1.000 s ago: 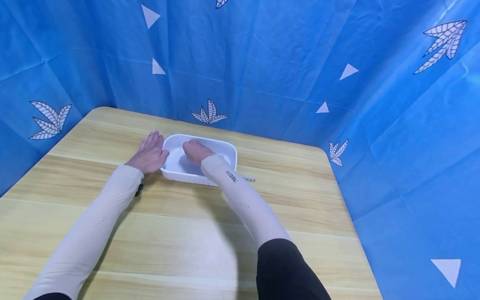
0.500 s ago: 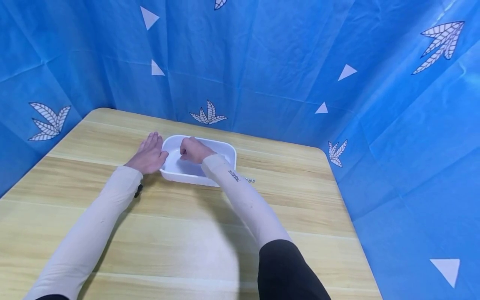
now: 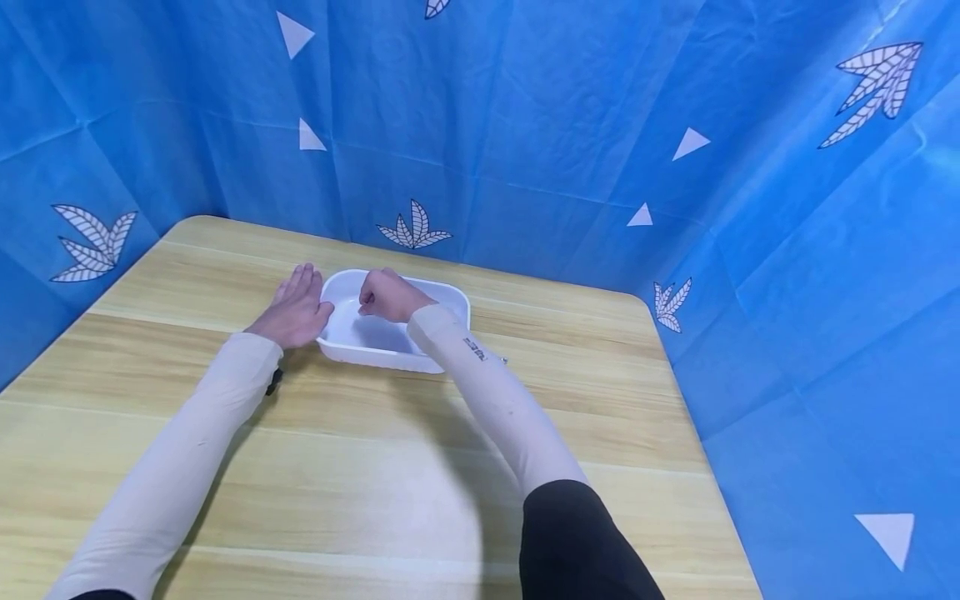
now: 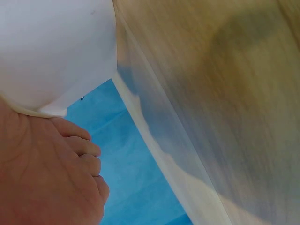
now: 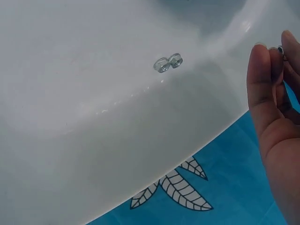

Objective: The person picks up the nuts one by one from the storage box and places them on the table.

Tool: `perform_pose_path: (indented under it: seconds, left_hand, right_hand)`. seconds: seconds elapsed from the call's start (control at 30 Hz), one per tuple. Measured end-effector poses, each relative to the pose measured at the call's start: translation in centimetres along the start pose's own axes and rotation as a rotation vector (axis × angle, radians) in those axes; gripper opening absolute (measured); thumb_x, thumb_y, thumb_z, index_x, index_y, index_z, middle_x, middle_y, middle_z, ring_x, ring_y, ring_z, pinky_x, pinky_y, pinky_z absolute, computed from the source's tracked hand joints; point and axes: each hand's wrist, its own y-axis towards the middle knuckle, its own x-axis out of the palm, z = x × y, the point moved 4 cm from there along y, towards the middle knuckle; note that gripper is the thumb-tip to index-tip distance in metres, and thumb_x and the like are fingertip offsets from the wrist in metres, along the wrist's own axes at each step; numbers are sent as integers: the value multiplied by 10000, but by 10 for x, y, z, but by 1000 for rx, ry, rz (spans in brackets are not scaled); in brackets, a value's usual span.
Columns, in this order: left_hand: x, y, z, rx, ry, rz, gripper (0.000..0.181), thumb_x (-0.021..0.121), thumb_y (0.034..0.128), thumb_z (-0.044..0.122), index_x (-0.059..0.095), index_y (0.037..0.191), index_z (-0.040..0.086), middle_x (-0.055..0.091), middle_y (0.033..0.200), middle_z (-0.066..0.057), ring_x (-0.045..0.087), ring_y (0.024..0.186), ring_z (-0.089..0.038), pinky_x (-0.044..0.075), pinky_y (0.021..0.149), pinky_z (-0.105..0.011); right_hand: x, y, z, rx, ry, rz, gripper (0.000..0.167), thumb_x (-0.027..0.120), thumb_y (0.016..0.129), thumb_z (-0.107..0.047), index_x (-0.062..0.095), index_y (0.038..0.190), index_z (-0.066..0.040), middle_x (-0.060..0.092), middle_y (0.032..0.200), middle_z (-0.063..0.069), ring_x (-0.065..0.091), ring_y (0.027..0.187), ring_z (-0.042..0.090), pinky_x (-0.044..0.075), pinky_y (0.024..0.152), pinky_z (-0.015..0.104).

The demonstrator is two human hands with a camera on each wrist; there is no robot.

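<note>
A white tray (image 3: 375, 357) stands toward the back of the table. My left hand (image 3: 294, 310) lies at its left end, fingers straight and the thumb at the rim; in the left wrist view those fingers (image 4: 86, 152) show beside the tray wall (image 4: 56, 47). Over the tray, my right hand (image 3: 390, 296) has its fingers bent. In the right wrist view, the right fingertips (image 5: 260, 54) pinch a small clear glass marble (image 5: 281, 49), mostly hidden by them. Two similar clear marbles (image 5: 161, 64) lie side by side on the tray floor.
A small shiny marble (image 3: 504, 360) shows on the wooden table (image 3: 360, 500) right of the tray, beside the right sleeve (image 3: 487, 383), which may hide others. A blue patterned curtain (image 3: 525, 167) hangs behind the table and along its sides.
My right hand has lifted slightly inside the tray and shifted a little toward the back. Its sleeve now covers most of the marbles at the right. The left hand stays at the rim.
</note>
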Motion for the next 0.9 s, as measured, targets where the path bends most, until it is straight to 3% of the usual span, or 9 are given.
perform_pose_path:
  seconds: [0.43, 0.9]
  left_hand:
    - [0, 0, 1, -10, -4, 0, 753, 192, 1086, 357, -39, 1570, -172, -127, 1668, -370, -143, 1574, -515, -67, 1287, -644]
    - [2, 2, -3, -14, -8, -11, 759, 187, 1086, 368, -66, 1573, -155, -159, 1672, -347, -181, 1574, -491, -91, 1285, -639]
  right_hand:
    - [-11, -9, -9, -13, 33, 27, 140, 753, 949, -148, 828, 1024, -57, 813, 973, 65, 664, 815, 103, 533, 750, 150]
    - [-18, -23, -15, -7, 17, 0, 154, 713, 971, -106, 816, 1062, -37, 813, 1013, 75, 688, 845, 121, 551, 794, 156]
